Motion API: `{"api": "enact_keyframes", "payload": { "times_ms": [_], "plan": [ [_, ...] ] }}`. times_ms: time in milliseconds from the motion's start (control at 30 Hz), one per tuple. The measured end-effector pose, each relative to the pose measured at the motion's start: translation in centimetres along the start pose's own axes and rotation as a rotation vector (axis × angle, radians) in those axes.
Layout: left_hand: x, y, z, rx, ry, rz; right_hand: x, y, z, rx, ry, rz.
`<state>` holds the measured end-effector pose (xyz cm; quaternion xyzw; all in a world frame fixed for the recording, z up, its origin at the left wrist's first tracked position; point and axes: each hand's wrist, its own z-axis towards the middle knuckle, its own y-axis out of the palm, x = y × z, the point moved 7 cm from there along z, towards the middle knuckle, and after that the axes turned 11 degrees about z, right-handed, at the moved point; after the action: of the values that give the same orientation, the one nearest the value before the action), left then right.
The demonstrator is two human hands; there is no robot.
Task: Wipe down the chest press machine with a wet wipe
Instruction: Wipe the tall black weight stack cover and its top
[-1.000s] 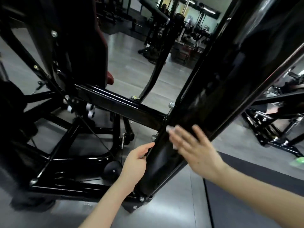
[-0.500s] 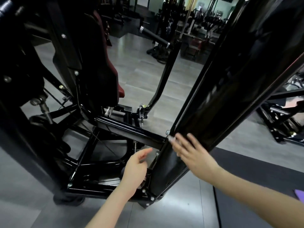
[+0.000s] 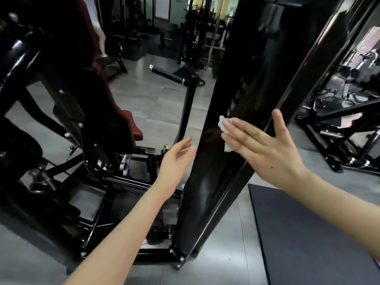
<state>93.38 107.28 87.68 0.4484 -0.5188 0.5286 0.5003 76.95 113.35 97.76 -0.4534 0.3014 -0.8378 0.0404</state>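
Two hands, one wipe. Right hand [image 3: 265, 147], fingers flat, presses wet wipe [image 3: 224, 125] on chest press shroud [image 3: 246, 79]. Left hand [image 3: 176, 157] relaxed, empty, at 9 o'clock beside the shroud's edge; open floor [image 3: 160, 103] beyond.

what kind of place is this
Most likely a gym: a black steel exercise machine with a dark red padded seat and a black foam-grip handle bar, plus a dark rubber floor mat beside it.
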Motion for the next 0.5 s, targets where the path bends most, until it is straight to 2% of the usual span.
{"api": "enact_keyframes", "payload": {
  "times_ms": [67, 200, 333, 433, 500],
  "plan": [
    [1.8, 1.0, 0.0, -0.032, 0.023, -0.041, -1.5, 0.9, -1.0, -0.033, -0.034, 0.011],
    [2.4, 1.8, -0.6, -0.076, 0.036, -0.032, -6.6, 4.2, -4.1, -0.229, -0.236, 0.009],
    [2.5, 1.0, 0.0, -0.134, 0.054, 0.033, -3.8, 1.8, -1.8, -0.098, -0.248, 0.041],
    [2.5, 0.9, 0.3, -0.172, 0.037, 0.023, -1.0, -0.1, 0.1, 0.115, -0.064, 0.087],
    [2.4, 0.3, 0.8, -0.248, 0.043, 0.055, -1.2, -0.4, 0.6, 0.169, 0.009, 0.137]
  ]
}}
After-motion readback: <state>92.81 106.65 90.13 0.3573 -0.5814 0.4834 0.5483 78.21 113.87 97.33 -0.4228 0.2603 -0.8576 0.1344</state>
